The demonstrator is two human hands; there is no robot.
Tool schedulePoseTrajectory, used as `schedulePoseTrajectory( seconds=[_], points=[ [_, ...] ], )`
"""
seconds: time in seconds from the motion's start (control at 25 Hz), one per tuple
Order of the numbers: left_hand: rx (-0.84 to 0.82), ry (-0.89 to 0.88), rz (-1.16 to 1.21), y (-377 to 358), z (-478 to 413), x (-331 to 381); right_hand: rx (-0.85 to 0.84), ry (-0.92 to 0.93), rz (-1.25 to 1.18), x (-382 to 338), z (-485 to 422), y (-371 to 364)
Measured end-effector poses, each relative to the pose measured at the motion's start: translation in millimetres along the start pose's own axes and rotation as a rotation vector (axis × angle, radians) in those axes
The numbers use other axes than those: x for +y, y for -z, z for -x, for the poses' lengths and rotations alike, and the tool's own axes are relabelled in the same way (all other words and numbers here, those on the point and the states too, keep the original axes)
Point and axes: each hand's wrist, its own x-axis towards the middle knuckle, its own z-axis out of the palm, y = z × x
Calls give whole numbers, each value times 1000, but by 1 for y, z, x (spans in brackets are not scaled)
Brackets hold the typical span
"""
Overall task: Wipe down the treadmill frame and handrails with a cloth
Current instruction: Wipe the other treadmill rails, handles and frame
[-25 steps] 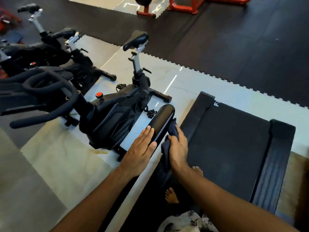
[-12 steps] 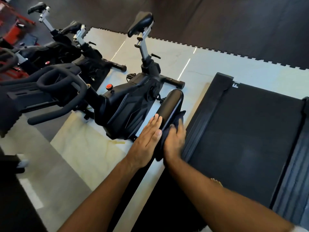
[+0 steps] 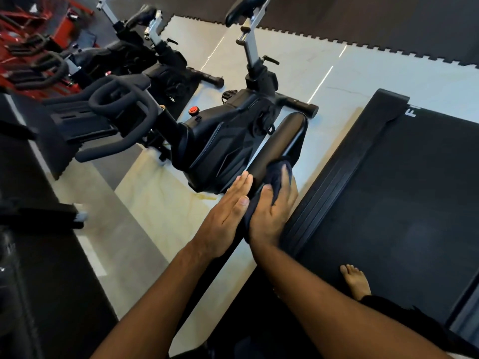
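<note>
At the far left stands red equipment (image 3: pixel 33 47); right of it, past other bikes, a black exercise bike (image 3: pixel 225 141) is parked on the pale floor. The left hand (image 3: pixel 225 216) lies flat, fingers straight and together, against the left side of the black handrail (image 3: pixel 280 143). The right hand (image 3: pixel 272 211) grips a dark cloth (image 3: pixel 277 177), fingers curled over it, pressing it onto the handrail's nearer part. Further right lies the treadmill belt (image 3: pixel 401 190), with a bare foot (image 3: pixel 355 281) on it.

Cloth (image 3: pixel 276 174) is drawn back along the handrail (image 3: pixel 280 143) toward the person by the right hand (image 3: pixel 272 213), more of the handrail's rounded end is left bare, left hand (image 3: pixel 225 216) is brought back alongside, a bare foot (image 3: pixel 355 282) is now shown on the treadmill belt (image 3: pixel 401 203)
</note>
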Motion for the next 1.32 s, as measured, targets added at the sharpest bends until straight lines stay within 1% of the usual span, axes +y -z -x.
schedulePoseTrajectory(
  seconds=[0.04,0.08,0.12,0.16,0.2,0.24,0.28,0.32,0.36,0.4,0.44,0.48,0.56,0.6,0.64,0.68,0.72,0.76,0.84,0.88,0.92,0.96,1.0,1.04,1.08,1.16,1.2,1.24,1.28,1.32],
  points=[
    [1,12,-1,0,2,0,39,-152,-15,12,-11,-5],
    [7,31,5,1,6,0,43,-323,-17,17,-16,-8],
    [18,47,11,1,10,-1,11,-431,-28,18,-10,-7],
    [30,52,17,0,14,-2,-27,-397,-20,13,4,-2],
    [42,51,23,0,17,-4,-90,-290,2,4,23,3],
    [49,54,34,0,20,-5,-118,-163,-9,-3,41,6],
    [57,60,43,0,25,-7,-82,-54,-24,2,45,5],
    [62,72,47,1,31,-8,-39,-38,-7,12,35,0],
    [65,86,44,1,36,-9,3,-158,-14,29,23,-5],
    [65,98,44,2,42,-10,12,-308,-24,36,19,-8],
    [67,107,51,3,49,-12,-11,-420,-25,39,24,-6],
    [75,107,59,3,54,-16,-52,-363,-35,34,38,0],
    [94,111,69,3,62,-22,-127,-90,-25,22,71,7],
    [101,126,66,3,67,-24,-91,-14,-35,27,73,5],
    [102,146,62,4,73,-25,-53,-88,-30,36,66,1],
    [106,163,65,4,78,-26,-13,-259,-40,46,61,-5],
    [111,170,75,4,84,-28,-18,-410,-41,50,60,-7],
    [115,169,85,3,89,-30,-38,-425,-56,47,68,-4],
    [117,154,100,4,96,-32,-118,-87,-70,29,103,6],
    [117,159,103,3,98,-32,-118,31,-68,32,115,6],
    [118,174,100,3,101,-32,-81,58,-55,40,111,0],
    [121,192,92,3,104,-31,-28,-93,-55,57,99,-8],
    [126,206,82,3,107,-31,23,-343,-118,68,87,-14],
    [130,214,76,2,111,-30,31,-542,-138,76,85,-14],
    [136,213,70,0,115,-30,7,-570,-136,74,89,-8],
    [159,211,58,-2,122,-33,-112,-241,-112,51,119,9],
    [166,217,43,-3,125,-34,-142,-105,-111,49,130,11],
    [168,227,24,-3,127,-33,-139,-59,-103,51,128,8],
    [170,245,13,-3,131,-32,-122,-177,-88,64,122,1],
    [175,259,10,-3,135,-32,-91,-355,-105,69,116,-4]
  ],
)
